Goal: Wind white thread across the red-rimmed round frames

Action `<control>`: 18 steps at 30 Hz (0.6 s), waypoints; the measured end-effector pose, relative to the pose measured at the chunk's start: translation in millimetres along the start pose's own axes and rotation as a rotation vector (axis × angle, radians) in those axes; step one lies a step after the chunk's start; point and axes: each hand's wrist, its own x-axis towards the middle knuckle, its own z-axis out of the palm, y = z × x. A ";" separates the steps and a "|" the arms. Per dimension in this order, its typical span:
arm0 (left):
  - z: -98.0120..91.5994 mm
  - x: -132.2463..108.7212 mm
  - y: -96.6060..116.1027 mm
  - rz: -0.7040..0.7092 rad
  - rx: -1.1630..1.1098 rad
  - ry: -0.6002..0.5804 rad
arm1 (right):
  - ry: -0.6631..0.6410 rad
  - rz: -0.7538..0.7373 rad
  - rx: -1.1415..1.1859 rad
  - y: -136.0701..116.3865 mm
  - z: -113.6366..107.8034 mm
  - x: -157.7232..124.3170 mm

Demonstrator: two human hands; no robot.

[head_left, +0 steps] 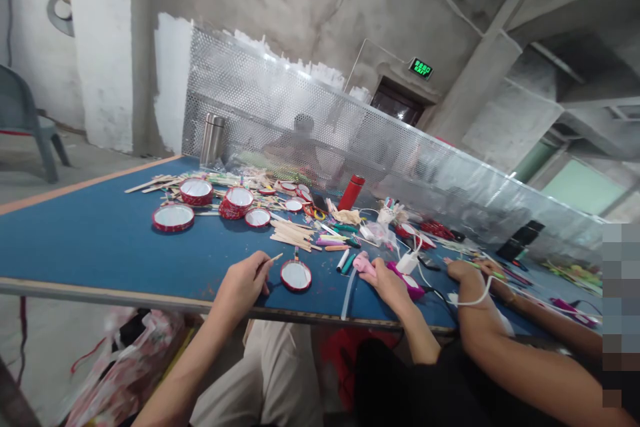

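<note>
My left hand (243, 282) rests at the near edge of the blue table (100, 240), its fingers closed in a pinch on a thin wooden stick (274, 258). The stick points toward a small round drum (296, 275) with a red rim and white face, lying flat just right of that hand. My right hand (387, 280) is closed on a pink glue gun (364, 263), whose magenta part lies beside the hand. A whitish glue stick (347, 295) trails from it over the table's edge.
Several red-rimmed drums (173, 217), wooden sticks (293, 233) and coloured markers are scattered mid-table. A red bottle (351, 192) and a steel flask (213, 140) stand by a perforated metal screen (310, 107). Another person's arms (500, 320) work at the right. A grey chair (25, 120) stands far left.
</note>
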 end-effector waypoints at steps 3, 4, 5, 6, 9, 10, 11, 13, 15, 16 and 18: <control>-0.5 0.2 0.9 -0.006 0.004 -0.005 | 0.001 -0.014 -0.048 1.3 -4.1 0.2; -0.7 0.2 1.3 -0.008 0.006 -0.006 | 0.011 -0.011 -0.069 0.8 -5.9 -0.6; -0.9 0.3 1.6 -0.010 0.006 -0.005 | 0.031 -0.008 -0.091 -0.3 -8.3 -1.9; -1.1 0.2 1.9 -0.010 0.003 -0.003 | 0.059 -0.005 -0.110 -2.2 -11.3 -3.9; -1.1 0.0 2.5 -0.011 -0.022 0.007 | 0.183 -0.010 -0.143 -13.9 -24.9 -14.8; -0.9 -0.1 2.6 -0.011 -0.032 0.010 | 0.222 -0.014 -0.147 -20.3 -30.4 -20.5; -0.7 -0.2 2.7 -0.011 -0.040 0.010 | 0.264 -0.025 -0.140 -28.3 -35.9 -27.3; -0.2 -0.1 2.9 -0.018 -0.047 0.011 | 0.356 -0.075 -0.087 -48.8 -44.7 -44.1; 0.3 0.1 3.1 -0.025 -0.055 0.013 | 0.534 -0.223 0.095 -74.8 -47.9 -63.1; 0.5 0.3 3.2 -0.029 -0.056 0.017 | 0.589 -0.308 0.191 -89.1 -46.7 -72.2; 0.8 0.4 3.5 -0.031 -0.059 0.030 | 0.592 -0.393 0.310 -118.2 -39.4 -87.0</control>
